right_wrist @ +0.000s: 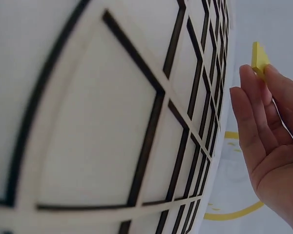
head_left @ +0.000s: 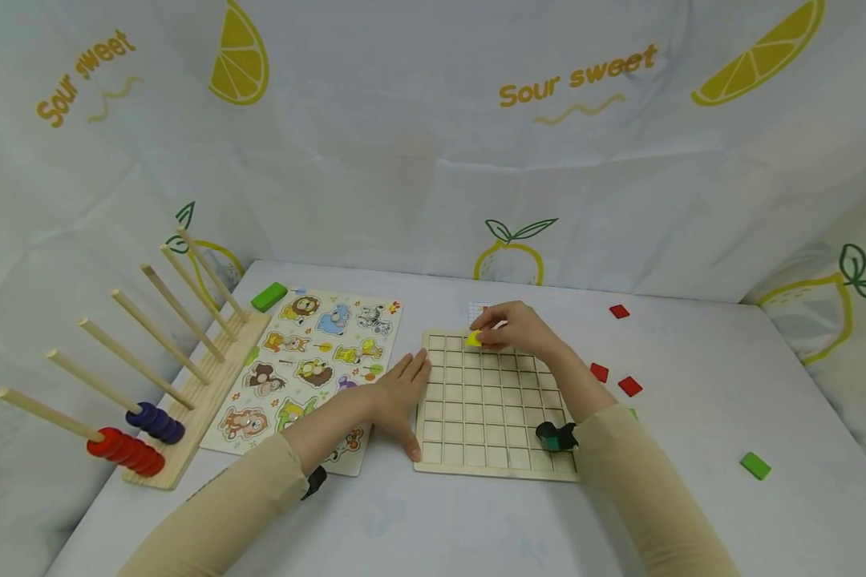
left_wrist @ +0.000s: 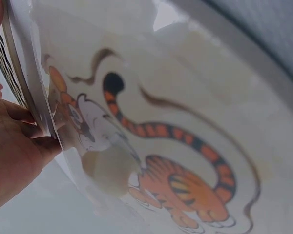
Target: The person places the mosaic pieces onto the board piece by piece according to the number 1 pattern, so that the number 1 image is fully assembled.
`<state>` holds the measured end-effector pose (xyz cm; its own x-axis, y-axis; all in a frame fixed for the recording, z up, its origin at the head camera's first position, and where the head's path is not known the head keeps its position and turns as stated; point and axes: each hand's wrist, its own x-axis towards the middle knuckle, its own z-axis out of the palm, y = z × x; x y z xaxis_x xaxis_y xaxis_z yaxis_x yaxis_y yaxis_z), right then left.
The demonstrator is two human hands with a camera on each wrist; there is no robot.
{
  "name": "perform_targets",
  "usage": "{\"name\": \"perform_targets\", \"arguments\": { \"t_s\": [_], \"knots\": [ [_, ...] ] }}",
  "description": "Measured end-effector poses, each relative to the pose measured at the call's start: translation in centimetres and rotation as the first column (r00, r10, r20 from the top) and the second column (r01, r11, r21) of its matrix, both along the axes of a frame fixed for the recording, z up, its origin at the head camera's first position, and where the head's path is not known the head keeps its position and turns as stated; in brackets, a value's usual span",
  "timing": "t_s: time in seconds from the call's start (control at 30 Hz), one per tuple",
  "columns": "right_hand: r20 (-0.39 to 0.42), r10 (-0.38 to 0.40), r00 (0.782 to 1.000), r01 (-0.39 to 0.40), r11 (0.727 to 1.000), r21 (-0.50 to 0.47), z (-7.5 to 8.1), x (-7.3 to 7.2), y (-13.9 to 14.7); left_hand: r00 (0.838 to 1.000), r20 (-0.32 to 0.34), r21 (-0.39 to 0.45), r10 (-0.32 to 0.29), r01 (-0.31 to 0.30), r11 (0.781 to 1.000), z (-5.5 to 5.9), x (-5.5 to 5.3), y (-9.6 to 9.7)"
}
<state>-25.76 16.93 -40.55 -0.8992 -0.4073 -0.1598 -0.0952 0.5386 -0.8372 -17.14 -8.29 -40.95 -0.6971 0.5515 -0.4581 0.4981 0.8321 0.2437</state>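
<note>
Pinching yellow tile [head_left: 472,339] near compartmented tray [head_left: 474,413]

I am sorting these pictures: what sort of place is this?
Probably a tabletop arranged for children's learning toys, judging by the gridded wooden board, animal puzzle and pegged rack.

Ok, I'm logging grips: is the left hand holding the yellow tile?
No, the right hand pinches the yellow tile; the left hand is at one side of the gridded wooden board.

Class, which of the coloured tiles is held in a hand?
The yellow tile, pinched in the right hand; the red tiles and green pieces lie on the table.
</note>
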Motion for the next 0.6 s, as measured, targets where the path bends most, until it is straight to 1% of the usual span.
{"name": "perform_targets", "arguments": {
  "t_s": [0.07, 0.17, 0.33, 0.6],
  "knots": [
    [-0.015, 0.028, 0.999, -0.027, 0.998, 0.057, -0.1, 0.1, -0.3, 1.000, 0.003, 0.001, 0.004, -0.004, 1.000, 0.0, 0.0, 0.0],
    [-0.025, 0.056, 0.998, -0.053, 0.992, 0.117, -0.3, 0.2, -0.6, 1.000, 0.000, 0.002, 0.009, -0.009, 1.000, 0.1, 0.1, 0.0],
    [-0.030, 0.072, 0.997, -0.067, 0.988, 0.139, -0.6, 0.3, -0.9, 1.000, -0.004, -0.002, 0.008, -0.008, 1.000, 0.1, 0.1, 0.1],
    [-0.075, 0.102, 0.992, -0.085, 0.976, 0.203, -0.4, 0.6, -1.1, 1.000, -0.007, 0.002, 0.006, -0.006, 1.000, 0.0, 0.0, 0.0]
  ]
}}
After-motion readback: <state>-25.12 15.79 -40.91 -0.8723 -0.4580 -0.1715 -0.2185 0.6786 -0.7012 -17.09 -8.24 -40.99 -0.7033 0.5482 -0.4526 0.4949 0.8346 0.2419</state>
